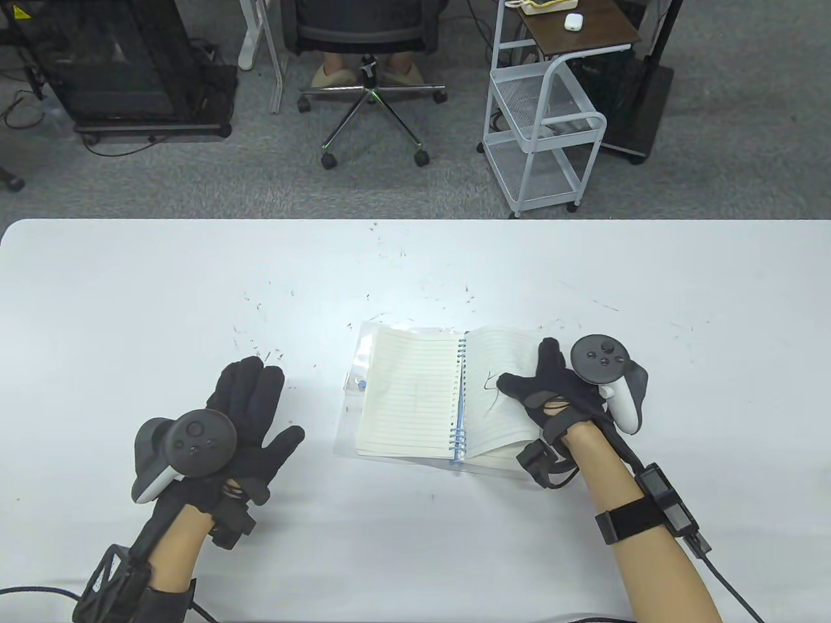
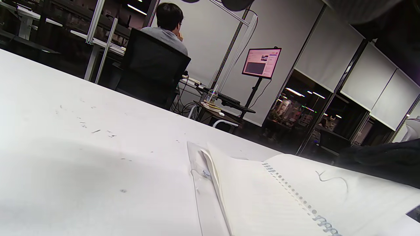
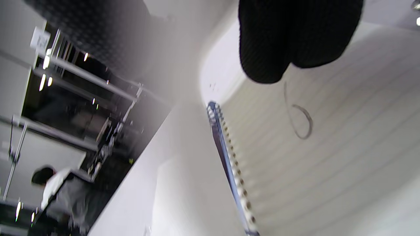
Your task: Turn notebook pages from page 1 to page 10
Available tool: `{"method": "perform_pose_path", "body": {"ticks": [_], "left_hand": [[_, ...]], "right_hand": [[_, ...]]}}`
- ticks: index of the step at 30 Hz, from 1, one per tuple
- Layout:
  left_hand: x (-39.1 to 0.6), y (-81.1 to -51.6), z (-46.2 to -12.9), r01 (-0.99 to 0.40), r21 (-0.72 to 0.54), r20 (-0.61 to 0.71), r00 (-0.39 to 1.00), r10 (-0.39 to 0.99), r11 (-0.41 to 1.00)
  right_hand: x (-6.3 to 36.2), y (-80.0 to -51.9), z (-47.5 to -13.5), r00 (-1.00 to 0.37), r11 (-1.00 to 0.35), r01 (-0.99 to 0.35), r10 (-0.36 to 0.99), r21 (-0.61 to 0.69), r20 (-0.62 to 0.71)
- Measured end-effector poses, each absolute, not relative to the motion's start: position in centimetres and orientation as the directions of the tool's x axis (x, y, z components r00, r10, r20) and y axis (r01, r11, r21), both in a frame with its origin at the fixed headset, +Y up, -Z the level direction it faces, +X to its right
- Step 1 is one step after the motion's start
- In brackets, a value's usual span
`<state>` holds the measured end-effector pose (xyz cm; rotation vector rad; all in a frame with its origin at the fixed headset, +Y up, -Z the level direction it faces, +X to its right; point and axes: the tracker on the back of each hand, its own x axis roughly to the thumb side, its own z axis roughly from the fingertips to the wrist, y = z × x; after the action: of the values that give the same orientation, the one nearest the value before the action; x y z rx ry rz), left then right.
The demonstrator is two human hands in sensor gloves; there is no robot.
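Spiral-bound notebook with cream lined pages and blue wire coil (image 1: 415, 396), open flat on the white desk (image 1: 130, 292), a little right of centre and nearer the near edge than the far one. Clear plastic cover (image 1: 354, 389) folded out under the left-hand leaf, towards the desk's left side, with a small blue dot on it. Blue wire coil (image 3: 226, 157) down the middle, between a blank lined left page (image 2: 256, 196) and a right page marked with a dark pen scribble (image 1: 490, 383). Same scribble clear in the right wrist view (image 3: 298, 114), just below a black gloved fingertip (image 3: 265, 49).

Right hand in black sensor glove (image 1: 552, 389) on the right page, fingers pointing towards the desk's far edge, thumb stretched towards the coil beside the scribble; fingers spread, resting flat on the paper, nothing pinched as far as visible. Grey and white tracker (image 1: 607, 376) on its back.

Left hand in black sensor glove (image 1: 250, 418) on the desk's left half, well apart from the notebook, fingers and thumb spread, holding nothing. Dark round tracker (image 1: 195, 441) strapped over it.

Small dark specks (image 1: 260, 324) scattered across the desk's middle.
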<state>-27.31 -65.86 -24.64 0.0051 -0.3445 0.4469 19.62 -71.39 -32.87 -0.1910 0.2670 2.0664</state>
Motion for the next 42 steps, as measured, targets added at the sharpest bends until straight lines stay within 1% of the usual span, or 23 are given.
{"method": "perform_pose_path", "body": {"ticks": [1,3,7,8,10,15,22,27,35,40,42], "left_hand": [[-27.3,-65.9,-24.7,-0.424,-0.071,0.328,0.845,0.423,0.903],[-27.3,-65.9,-24.7,-0.424,-0.074,0.328,0.844,0.424,0.902],[-27.3,-65.9,-24.7,-0.425,-0.077,0.326,0.844,0.426,0.902],[-27.3,-65.9,-24.7,-0.426,-0.078,0.326,0.844,0.426,0.902],[-27.3,-65.9,-24.7,-0.426,-0.078,0.327,0.843,0.427,0.901],[-27.4,-65.9,-24.7,-0.428,-0.074,0.330,0.842,0.427,0.901],[-27.5,-65.9,-24.7,-0.434,-0.070,0.334,0.838,0.431,0.898],[-27.6,-65.8,-24.7,-0.436,-0.067,0.335,0.837,0.432,0.897],[-27.5,-65.8,-24.7,-0.434,-0.070,0.340,0.836,0.431,0.898],[-27.4,-65.9,-24.7,-0.432,-0.076,0.345,0.834,0.430,0.899],[-27.4,-65.9,-24.7,-0.431,-0.077,0.349,0.833,0.429,0.899]], "right_hand": [[20.1,-71.5,-32.8,-0.442,-0.444,-0.894,0.856,0.058,-0.266],[20.8,-71.7,-32.7,-0.380,-0.400,-0.917,0.872,-0.002,-0.308],[21.3,-72.4,-32.5,-0.229,-0.270,-0.961,0.903,-0.066,-0.364],[21.2,-72.5,-32.5,-0.218,-0.258,-0.964,0.905,-0.064,-0.364],[21.0,-72.6,-32.5,-0.228,-0.254,-0.967,0.904,-0.024,-0.362],[19.5,-72.3,-32.7,-0.291,-0.302,-0.953,0.896,0.021,-0.334],[16.1,-71.8,-33.8,-0.315,-0.306,-0.949,0.900,0.077,-0.302],[13.3,-71.7,-34.9,-0.376,-0.352,-0.927,0.885,0.131,-0.274],[8.5,-72.6,-36.5,-0.465,-0.420,-0.882,0.849,0.215,-0.251],[6.5,-73.4,-37.5,-0.511,-0.461,-0.857,0.821,0.230,-0.256],[5.8,-73.7,-37.9,-0.548,-0.493,-0.833,0.798,0.251,-0.251]]}}
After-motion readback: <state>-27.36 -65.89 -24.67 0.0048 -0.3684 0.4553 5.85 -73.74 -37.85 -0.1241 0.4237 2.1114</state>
